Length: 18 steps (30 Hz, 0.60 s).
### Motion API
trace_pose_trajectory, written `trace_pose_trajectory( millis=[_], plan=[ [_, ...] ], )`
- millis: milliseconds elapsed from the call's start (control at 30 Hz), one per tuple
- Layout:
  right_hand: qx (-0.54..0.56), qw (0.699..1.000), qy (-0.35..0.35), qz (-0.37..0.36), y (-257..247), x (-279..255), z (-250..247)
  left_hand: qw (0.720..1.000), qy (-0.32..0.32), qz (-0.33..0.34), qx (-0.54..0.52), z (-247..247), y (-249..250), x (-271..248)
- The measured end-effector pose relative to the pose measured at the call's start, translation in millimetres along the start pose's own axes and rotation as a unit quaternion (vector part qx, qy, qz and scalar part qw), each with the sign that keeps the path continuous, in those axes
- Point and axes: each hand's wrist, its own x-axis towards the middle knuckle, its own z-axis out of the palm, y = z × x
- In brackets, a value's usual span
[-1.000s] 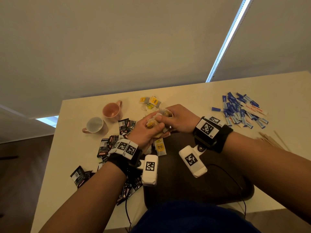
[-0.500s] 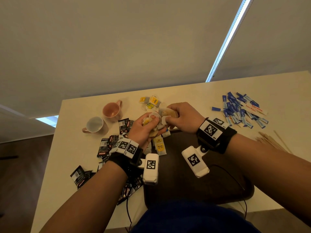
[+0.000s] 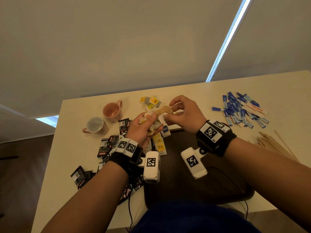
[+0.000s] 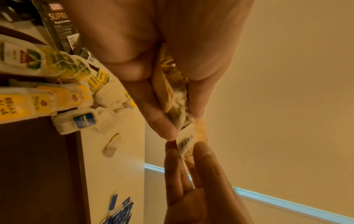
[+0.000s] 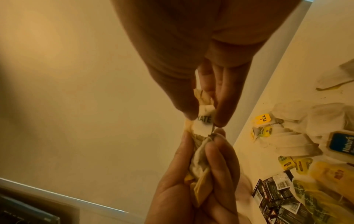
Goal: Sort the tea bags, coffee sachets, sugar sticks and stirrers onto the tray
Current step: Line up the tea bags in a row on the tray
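Observation:
My left hand [image 3: 146,125] grips a crumpled bunch of tea bags [image 3: 151,118] above the table, just past the dark brown tray [image 3: 193,182]. My right hand [image 3: 170,113] pinches a white paper tag [image 5: 204,122] and a beige tea bag [image 3: 164,109] at the top of that bunch. More tea bags [image 3: 159,143] lie across the tray's far left corner, and others [image 3: 151,101] lie further back. Black coffee sachets [image 3: 107,147] spread to the left. Blue sugar sticks [image 3: 239,110] lie at the right, wooden stirrers [image 3: 274,145] nearer.
A pink mug [image 3: 111,110] and a white-lined mug [image 3: 94,125] stand at the back left of the cream table [image 3: 193,91]. A black cable [image 3: 232,182] crosses the tray's right part. A loose tea bag [image 4: 111,147] lies on the table beyond the tray.
My right hand has drawn away to the right and up from the bunch, pulling a tag and a beige tea bag out of it. The left hand keeps its grip.

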Motion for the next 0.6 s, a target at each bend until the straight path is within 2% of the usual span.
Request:
trace_pose_trajectory(
  millis=[433,600],
  plan=[
    [0.038,0.997,0.066,-0.025,6.2,3.7,4.1,0.999,0.006,-0.014,-0.038,-3.5,-3.7,-3.8],
    [0.099,0.994,0.044,-0.008,8.6,2.4,3.7,0.999,0.020,-0.013,-0.033,-8.3,-3.8,-4.1]
  ],
)
